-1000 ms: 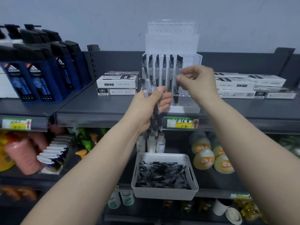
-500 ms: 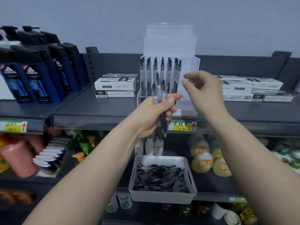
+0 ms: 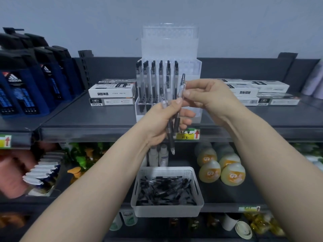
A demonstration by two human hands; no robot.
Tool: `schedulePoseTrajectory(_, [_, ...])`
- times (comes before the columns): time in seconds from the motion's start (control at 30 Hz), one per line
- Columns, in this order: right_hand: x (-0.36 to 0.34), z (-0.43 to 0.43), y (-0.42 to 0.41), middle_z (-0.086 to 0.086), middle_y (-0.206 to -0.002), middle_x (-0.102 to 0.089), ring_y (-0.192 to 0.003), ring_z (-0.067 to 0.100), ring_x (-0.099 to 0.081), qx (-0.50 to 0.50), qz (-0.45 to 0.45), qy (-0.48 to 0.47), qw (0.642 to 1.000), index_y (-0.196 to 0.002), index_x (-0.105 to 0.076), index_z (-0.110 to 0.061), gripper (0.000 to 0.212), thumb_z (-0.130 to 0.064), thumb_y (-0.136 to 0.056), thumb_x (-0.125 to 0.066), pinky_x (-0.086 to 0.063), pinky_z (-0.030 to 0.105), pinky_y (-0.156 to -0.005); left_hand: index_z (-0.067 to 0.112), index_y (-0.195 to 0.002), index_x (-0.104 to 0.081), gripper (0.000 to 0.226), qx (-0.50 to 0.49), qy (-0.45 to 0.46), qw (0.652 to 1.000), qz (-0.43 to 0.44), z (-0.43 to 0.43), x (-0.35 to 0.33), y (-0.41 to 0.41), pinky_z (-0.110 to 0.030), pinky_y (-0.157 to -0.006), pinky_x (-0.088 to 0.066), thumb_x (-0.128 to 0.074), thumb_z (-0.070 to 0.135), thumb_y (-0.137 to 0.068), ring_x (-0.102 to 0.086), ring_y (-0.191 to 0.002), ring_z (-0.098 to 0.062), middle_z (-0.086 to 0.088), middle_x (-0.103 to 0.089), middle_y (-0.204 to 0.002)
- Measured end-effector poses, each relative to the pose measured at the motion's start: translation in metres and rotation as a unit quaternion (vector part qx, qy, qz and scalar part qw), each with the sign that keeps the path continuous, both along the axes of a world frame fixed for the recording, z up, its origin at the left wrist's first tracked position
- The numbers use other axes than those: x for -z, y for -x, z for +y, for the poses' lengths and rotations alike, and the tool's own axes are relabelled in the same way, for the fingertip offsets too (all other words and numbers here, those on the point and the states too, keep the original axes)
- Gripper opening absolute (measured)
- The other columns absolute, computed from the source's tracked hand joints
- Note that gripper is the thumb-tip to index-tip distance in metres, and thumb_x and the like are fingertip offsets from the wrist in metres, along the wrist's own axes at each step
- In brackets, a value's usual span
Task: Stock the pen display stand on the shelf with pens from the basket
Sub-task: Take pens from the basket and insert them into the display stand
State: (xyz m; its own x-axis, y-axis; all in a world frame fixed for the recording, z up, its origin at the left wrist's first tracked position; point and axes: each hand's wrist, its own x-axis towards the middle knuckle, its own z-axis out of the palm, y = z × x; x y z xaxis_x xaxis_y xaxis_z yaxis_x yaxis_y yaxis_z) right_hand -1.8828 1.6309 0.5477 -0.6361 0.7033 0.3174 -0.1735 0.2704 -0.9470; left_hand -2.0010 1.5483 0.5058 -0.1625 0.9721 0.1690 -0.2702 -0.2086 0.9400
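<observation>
Clear acrylic pen display stand (image 3: 169, 48) on the upper shelf (image 3: 87, 117), its left columns filled with upright black pens. In front of it, the left hand (image 3: 161, 124) grips a bundle of pens (image 3: 171, 142) while the right hand (image 3: 208, 97) pinches the upper barrel of a single pen (image 3: 182, 79). The white basket (image 3: 166, 210) of loose pens sits on the shelf below.

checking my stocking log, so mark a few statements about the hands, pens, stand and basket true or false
1. The left hand holds a bunch of pens. True.
2. The right hand is empty. False: it pinches a single pen.
3. The basket sits beside the pen display stand on the top shelf. False: it sits on a lower shelf, below the stand.
4. The basket holds loose pens. True.
</observation>
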Motion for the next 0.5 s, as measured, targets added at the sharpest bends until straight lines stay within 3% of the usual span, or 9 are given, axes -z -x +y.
schedulePoseTrajectory(0.1, [-0.017, 0.006, 0.003, -0.002, -0.063, -0.068, -0.056, 0.009, -0.064, 0.048, 0.028, -0.017, 0.998, -0.086, -0.063, -0.011, 0.016, 0.005, -0.083, -0.064, -0.056, 0.022, -0.062, 0.004, -0.104, -0.061, 0.026, -0.056, 0.004, 0.998, -0.002, 0.004, -0.002, 0.002, -0.024, -0.067, -0.058, -0.046, 0.024, -0.098, -0.070, -0.074, -0.015, -0.011, -0.071, -0.084])
schedulePoseTrajectory(0.23, [-0.043, 0.025, 0.009, 0.002, -0.069, -0.063, -0.053, 0.007, -0.061, 0.124, 0.092, -0.048, 0.987, -0.086, -0.060, -0.013, 0.018, 0.005, -0.085, -0.062, -0.056, 0.024, -0.064, 0.000, -0.116, -0.057, 0.030, -0.147, 0.000, 0.989, -0.001, 0.004, -0.005, 0.012, -0.020, -0.068, -0.058, -0.047, 0.021, -0.098, -0.070, -0.074, -0.010, -0.010, -0.069, -0.092])
schedulePoseTrajectory(0.4, [-0.043, 0.050, 0.028, 0.003, -0.071, -0.058, -0.058, 0.009, -0.060, 0.169, 0.073, -0.105, 0.977, -0.093, -0.061, -0.009, 0.018, 0.007, -0.084, -0.061, -0.056, 0.024, -0.065, 0.000, -0.115, -0.057, 0.028, -0.175, -0.008, 0.985, 0.004, 0.001, -0.007, 0.016, -0.020, -0.069, -0.057, -0.047, 0.020, -0.097, -0.070, -0.073, -0.009, -0.010, -0.068, -0.093])
schedulePoseTrajectory(0.5, [-0.034, 0.063, 0.040, 0.002, -0.072, -0.059, -0.065, 0.016, -0.061, 0.187, 0.055, -0.122, 0.973, -0.102, -0.062, -0.007, 0.022, 0.004, -0.082, -0.064, -0.057, 0.031, -0.071, 0.000, -0.116, -0.056, 0.028, -0.179, -0.011, 0.984, -0.002, 0.002, -0.008, 0.016, -0.019, -0.068, -0.057, -0.047, 0.019, -0.098, -0.070, -0.071, -0.009, -0.010, -0.068, -0.091])
